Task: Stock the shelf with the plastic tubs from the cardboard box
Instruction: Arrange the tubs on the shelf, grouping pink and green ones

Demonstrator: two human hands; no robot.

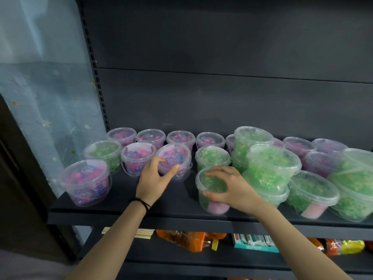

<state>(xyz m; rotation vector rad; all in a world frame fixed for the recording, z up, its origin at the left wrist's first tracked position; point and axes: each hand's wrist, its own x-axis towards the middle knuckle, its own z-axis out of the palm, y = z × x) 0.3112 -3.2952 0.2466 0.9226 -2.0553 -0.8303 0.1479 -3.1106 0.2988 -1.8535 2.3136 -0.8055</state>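
On the dark shelf [125,207] stand several clear plastic tubs, some with pink and purple contents, some with green. My left hand [155,178] grips a pink-and-purple tub [177,156] that tilts toward me in the second row. My right hand [228,188] grips a small green tub [210,199] near the shelf's front edge, fingers over its lid, thumb on its side. A back row of pink tubs [151,137] runs along the rear wall. Green tubs [272,164] are stacked at the right. The cardboard box is out of view.
A lone pink tub [85,181] sits at the front left corner, with a green tub [105,152] behind it. Bare shelf lies between my hands. The shelf below holds orange bottles [189,239], a teal box [254,242] and wooden sticks [141,233]. A pale curtain [40,87] hangs left.
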